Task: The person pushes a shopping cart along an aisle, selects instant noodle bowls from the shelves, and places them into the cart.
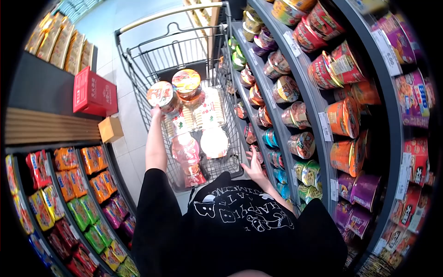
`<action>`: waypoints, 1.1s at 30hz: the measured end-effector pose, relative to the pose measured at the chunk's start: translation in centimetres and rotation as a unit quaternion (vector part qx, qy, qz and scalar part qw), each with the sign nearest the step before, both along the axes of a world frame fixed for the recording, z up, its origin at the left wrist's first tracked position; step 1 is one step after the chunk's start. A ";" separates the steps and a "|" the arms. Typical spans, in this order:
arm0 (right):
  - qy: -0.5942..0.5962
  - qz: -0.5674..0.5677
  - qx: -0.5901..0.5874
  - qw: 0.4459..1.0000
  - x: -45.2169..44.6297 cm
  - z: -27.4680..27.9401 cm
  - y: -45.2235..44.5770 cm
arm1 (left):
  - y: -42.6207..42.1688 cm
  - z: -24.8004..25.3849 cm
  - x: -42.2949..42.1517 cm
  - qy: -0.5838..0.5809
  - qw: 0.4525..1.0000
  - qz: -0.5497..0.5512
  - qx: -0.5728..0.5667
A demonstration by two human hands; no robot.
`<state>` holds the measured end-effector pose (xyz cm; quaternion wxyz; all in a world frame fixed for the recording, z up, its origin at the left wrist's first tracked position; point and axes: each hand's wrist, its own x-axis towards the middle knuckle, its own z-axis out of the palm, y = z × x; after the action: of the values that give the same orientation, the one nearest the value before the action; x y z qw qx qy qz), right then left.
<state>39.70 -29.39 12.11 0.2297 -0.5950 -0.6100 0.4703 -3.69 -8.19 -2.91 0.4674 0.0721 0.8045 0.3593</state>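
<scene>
My left hand (157, 112) grips an instant noodle cup (160, 93) with a white and red lid, over the left side of the shopping cart (174, 42). Beside it in the cart stands another noodle cup (187, 82) with a yellow and red lid. Behind my right edge of the cart, my right hand (253, 165) is open, its fingers spread near the lower shelf and holding nothing. Closer to me in the cart are a pink-red noodle cup (185, 147), a cup with a glaring white lid (214, 143), a red packet (194, 175) and clear packs of pale round items (210, 108).
Shelves of noodle cups (341, 117) with price strips rise along the right. Racks of bagged noodles (87, 210) stand at the lower left. A red box (95, 94) and a yellow box (110, 129) jut toward the tiled floor (104, 51).
</scene>
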 end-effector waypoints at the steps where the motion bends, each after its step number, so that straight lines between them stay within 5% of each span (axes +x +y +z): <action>1: -0.015 -0.028 -0.006 0.999 0.3 -0.2 -0.3 | -0.3 0.1 0.0 0.005 1.000 0.004 0.012; 3: -0.016 -0.070 -0.002 0.997 0.3 -0.6 -0.5 | 0.0 -0.7 -0.8 0.062 0.998 -0.001 0.022; 9: 0.014 -0.061 0.006 0.998 0.2 -0.5 0.3 | -3.4 0.2 0.9 -0.039 0.965 0.075 0.249; 14: 0.106 -0.033 -0.088 0.990 -0.8 -0.9 1.3 | -14.0 6.8 8.2 -0.032 0.959 0.023 0.282; 16: 0.288 -0.025 -0.204 0.935 -1.2 -1.5 1.7 | -18.4 8.1 10.9 -0.053 0.959 -0.026 0.277; 21: 0.379 0.004 -0.371 0.848 -2.4 1.4 2.6 | -25.5 13.3 18.5 -0.176 0.956 -0.060 0.228; 25: 0.412 -0.004 -0.452 0.791 -2.2 2.5 2.5 | -26.9 16.2 20.4 -0.121 0.955 -0.152 0.224; 29: 0.515 -0.063 -0.394 0.759 -2.6 2.4 2.4 | -25.9 17.9 19.9 -0.086 0.937 -0.197 0.277; 31: 0.546 -0.071 -0.361 0.753 -1.8 2.7 4.2 | -24.7 18.3 20.1 -0.146 0.933 -0.090 0.317; 33: 0.574 -0.196 -0.334 0.721 -1.0 3.8 6.5 | -23.9 18.6 19.8 -0.108 0.933 -0.108 0.327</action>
<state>38.75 -22.91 15.90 0.4097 -0.3555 -0.0341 0.8394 16.07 -32.11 15.68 0.5379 0.2680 0.5744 0.5558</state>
